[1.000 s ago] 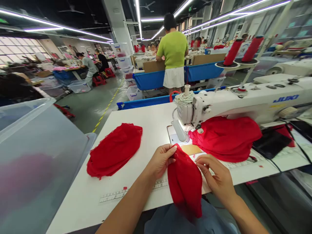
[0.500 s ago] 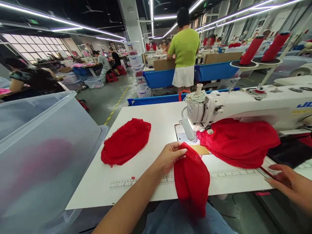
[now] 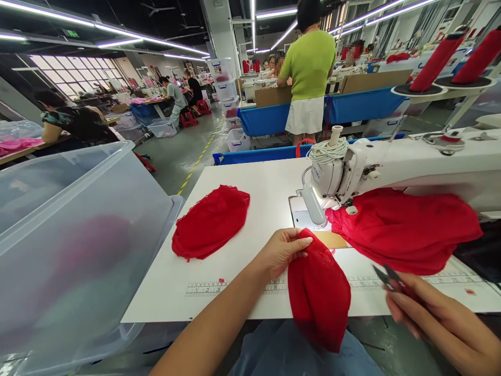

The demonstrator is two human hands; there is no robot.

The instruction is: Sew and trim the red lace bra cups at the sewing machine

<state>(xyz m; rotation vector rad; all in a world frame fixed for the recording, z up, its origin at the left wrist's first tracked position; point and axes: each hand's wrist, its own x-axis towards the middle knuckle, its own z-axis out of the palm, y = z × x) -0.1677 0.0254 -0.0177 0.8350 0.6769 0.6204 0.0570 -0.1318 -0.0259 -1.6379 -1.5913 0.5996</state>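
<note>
My left hand (image 3: pixel 285 251) pinches the top edge of a red fabric piece (image 3: pixel 321 292), which hangs over the table's front edge toward my lap. Off to the right, my right hand (image 3: pixel 430 308) is closed around thread snips (image 3: pixel 391 278), their dark blades apart and pointing left toward the fabric. Behind the hands stands a white sewing machine (image 3: pixel 364 164), with a larger red fabric bundle (image 3: pixel 407 230) lying beneath its arm. Another red fabric piece (image 3: pixel 213 222) lies flat on the left part of the white table (image 3: pixel 164 297).
A large translucent plastic bin (image 3: pixel 78 235) stands against the table's left side. A ruler strip (image 3: pixel 203 289) runs along the front of the tabletop. Red thread cones (image 3: pixel 438 62) rise at the right. Beyond the table a person in a green top (image 3: pixel 311 65) stands by blue cloth troughs (image 3: pixel 266 121).
My right hand has lifted the snips from the table's right front and brought them left, nearer the held fabric. My left hand keeps its pinch. The view has shifted slightly.
</note>
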